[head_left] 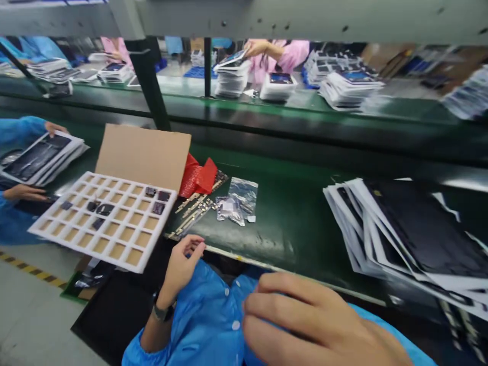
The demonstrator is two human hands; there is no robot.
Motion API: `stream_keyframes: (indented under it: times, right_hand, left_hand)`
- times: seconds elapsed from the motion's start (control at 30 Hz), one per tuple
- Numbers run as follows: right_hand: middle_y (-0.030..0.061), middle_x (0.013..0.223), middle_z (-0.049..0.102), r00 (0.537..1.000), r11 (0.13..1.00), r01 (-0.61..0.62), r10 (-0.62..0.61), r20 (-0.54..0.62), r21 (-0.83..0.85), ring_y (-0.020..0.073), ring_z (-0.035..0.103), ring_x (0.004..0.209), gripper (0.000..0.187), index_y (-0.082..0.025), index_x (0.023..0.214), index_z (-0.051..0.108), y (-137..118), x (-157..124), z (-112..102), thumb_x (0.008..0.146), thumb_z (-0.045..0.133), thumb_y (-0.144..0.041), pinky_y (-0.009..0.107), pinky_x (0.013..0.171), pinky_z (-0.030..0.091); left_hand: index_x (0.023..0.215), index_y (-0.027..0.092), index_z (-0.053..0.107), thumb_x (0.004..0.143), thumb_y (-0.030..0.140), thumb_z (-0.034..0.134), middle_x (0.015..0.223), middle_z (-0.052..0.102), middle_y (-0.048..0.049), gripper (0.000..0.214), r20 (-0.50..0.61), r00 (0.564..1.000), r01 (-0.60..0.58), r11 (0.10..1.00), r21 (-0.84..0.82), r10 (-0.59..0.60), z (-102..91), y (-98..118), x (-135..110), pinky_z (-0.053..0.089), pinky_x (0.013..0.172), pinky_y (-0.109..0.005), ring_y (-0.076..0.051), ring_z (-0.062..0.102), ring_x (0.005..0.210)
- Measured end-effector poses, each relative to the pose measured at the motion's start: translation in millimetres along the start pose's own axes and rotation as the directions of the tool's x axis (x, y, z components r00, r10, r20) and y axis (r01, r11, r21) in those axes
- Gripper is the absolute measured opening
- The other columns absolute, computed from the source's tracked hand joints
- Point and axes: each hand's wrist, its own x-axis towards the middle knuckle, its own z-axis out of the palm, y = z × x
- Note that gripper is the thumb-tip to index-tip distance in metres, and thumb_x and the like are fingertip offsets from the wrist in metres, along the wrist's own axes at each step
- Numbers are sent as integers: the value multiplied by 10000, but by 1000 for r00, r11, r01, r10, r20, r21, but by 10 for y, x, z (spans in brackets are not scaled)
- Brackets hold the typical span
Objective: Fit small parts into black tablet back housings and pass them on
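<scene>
My left hand (182, 264) is low at the near edge of the green bench (290, 223), wrist up, with a dark watch on it. Its fingertips are pinched together on something too small to make out. It is closest to the strips of small metal parts (194, 209) and the white compartment tray (57, 235). My right hand (308, 325) lies close to the camera over my blue coat (208, 320), fingers stretched out flat and holding nothing.
The tray holds a few dark chips (158, 201) and backs onto a cardboard flap (143, 152). A red bag (198, 177) and clear plastic bags (237, 202) lie beside it. Fanned black panels (415, 234) fill the right. A co-worker's hands (26, 192) handle panels at left; people in pink work behind.
</scene>
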Motion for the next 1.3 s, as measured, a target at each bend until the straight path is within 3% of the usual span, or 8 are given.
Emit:
stream_keyframes:
  times: [0.17,0.3,0.4,0.57,0.83,1.0,1.17,1.3]
  right_hand:
    - [78,908,688,972,966,-234,236,3,-109,216,625,810,297,-212,1074,657,588,-405,-55,924,428,-97,349,715,514]
    - [100,931,686,747,753,-655,633,-203,-65,271,629,869,251,-205,1078,653,1404,-770,239,916,462,-197,387,771,510]
    - [136,964,665,691,691,-716,679,-248,-102,324,585,943,241,-186,1059,663,1794,-918,538,884,508,-241,443,840,496]
    - [187,1119,603,652,638,-754,699,-292,-157,360,522,1021,347,-149,1184,656,2034,-988,860,886,601,-319,498,923,469]
    - [168,1086,589,631,630,-766,697,-342,-130,334,519,995,231,-169,1050,713,2189,-1033,979,930,566,-300,482,911,463]
    - [147,1042,615,641,652,-752,694,-329,-90,313,543,985,194,-174,1028,704,2199,-1001,950,946,562,-277,452,893,467]
    - [128,1043,642,685,716,-695,635,-356,-61,304,553,975,191,-186,1094,671,2183,-904,1018,942,583,-260,445,871,476]
    - [125,1036,652,670,729,-682,593,-446,-54,300,558,973,175,-184,1088,660,2111,-817,1071,951,559,-223,446,868,476]
  left_hand:
    - [881,234,702,797,235,700,908,677,-92,85,-237,918,-168,854,492,317,166,-204,243,485,863,-416,-304,604,903]
    - [1077,187,685,864,251,604,1118,643,-171,236,-177,872,-157,605,781,456,220,-251,526,433,996,-529,-374,546,1086]
    - [1154,128,677,894,298,588,1171,614,-225,323,-150,878,-124,520,845,454,297,-239,765,416,998,-562,-403,524,1109]
    - [1117,126,700,908,302,588,1188,597,-234,295,-136,892,-117,511,851,431,409,-238,1035,406,999,-564,-413,508,1141]
    - [835,209,655,839,169,644,907,635,-111,42,-208,907,-157,755,637,365,321,-165,1191,457,944,-448,-309,587,941]
    - [922,201,708,803,190,692,773,636,-22,121,-275,925,-172,936,306,260,229,98,1130,463,730,-298,-183,567,707]
    - [906,157,757,711,281,787,674,630,14,233,-208,962,-179,984,23,179,199,292,1008,448,661,-255,-134,562,647]
    - [853,142,754,611,273,862,635,627,23,295,-131,990,-73,981,-180,50,208,278,954,446,638,-223,-99,560,613]
